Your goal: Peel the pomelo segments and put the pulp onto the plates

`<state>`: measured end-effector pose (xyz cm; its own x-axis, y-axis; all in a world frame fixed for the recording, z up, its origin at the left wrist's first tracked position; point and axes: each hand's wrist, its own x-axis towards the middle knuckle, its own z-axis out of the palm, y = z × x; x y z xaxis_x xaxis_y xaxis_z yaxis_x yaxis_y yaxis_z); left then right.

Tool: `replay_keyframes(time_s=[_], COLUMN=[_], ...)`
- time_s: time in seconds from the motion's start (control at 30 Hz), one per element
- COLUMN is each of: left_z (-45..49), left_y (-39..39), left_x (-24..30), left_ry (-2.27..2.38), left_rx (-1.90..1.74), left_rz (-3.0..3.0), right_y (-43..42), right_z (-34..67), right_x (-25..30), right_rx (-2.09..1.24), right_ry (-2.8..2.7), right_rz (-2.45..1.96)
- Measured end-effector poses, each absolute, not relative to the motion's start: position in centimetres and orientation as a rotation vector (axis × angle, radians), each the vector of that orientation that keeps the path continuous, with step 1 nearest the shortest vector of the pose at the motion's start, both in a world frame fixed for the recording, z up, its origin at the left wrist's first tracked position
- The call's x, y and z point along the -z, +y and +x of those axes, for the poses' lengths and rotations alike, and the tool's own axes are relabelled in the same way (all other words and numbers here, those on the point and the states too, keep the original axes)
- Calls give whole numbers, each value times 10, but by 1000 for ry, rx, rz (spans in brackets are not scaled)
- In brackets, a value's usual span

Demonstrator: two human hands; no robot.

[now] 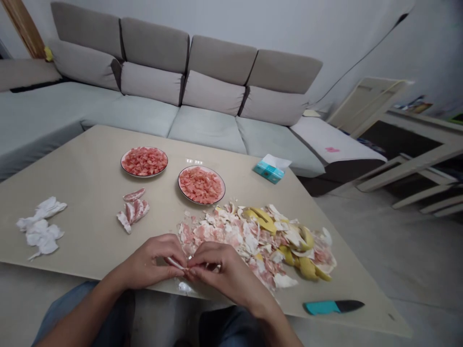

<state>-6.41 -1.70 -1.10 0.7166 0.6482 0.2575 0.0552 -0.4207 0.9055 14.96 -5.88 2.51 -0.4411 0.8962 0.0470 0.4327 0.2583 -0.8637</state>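
Note:
My left hand (154, 262) and my right hand (220, 270) meet over the near edge of the beige table (87, 168). Both pinch one pale pomelo segment (177, 263), fingers closed on it. Just beyond my hands lies a heap of pink-white membrane and yellow peel (264, 241). Unpeeled segments (133, 211) lie to the left of the heap. Two plates of pink pomelo flesh stand farther back, one at the left (144, 161) and one in the middle (201, 185).
A knife with a teal handle (333, 306) lies at the near right edge. Crumpled tissues (41, 226) sit at the left, a teal tissue pack (271, 168) at the far right. A grey sofa (188, 91) runs behind the table.

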Motion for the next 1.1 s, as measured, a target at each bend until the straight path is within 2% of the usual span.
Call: replay_keyframes(time_s=[0.17, 0.37, 0.57, 0.7, 0.97, 1.1], left_z=[-65, -65, -66, -67, -54, -52], left_y=[-17, -17, -16, -18, -23, -21], left_x=[14, 13, 14, 9, 16, 23], left_ry=[526, 456, 499, 615, 811, 777], left_rx=[-670, -767, -926, -872, -745, -907], left_rz=[1946, 1967, 1866, 1843, 1613, 1762], right_y=[-65, -60, -46, -47, -53, -56], right_z=[139, 131, 146, 147, 141, 137], right_x=[-23, -8, -6, -10, -9, -7], right_rx=[-975, -968, -1390, -1445, -1368, -1215], right_ry=[-2062, -1727, -1348, -1300, -1422, -1455], right_rz=[-1272, -1501, -1434, -1366, -1296, -1319])
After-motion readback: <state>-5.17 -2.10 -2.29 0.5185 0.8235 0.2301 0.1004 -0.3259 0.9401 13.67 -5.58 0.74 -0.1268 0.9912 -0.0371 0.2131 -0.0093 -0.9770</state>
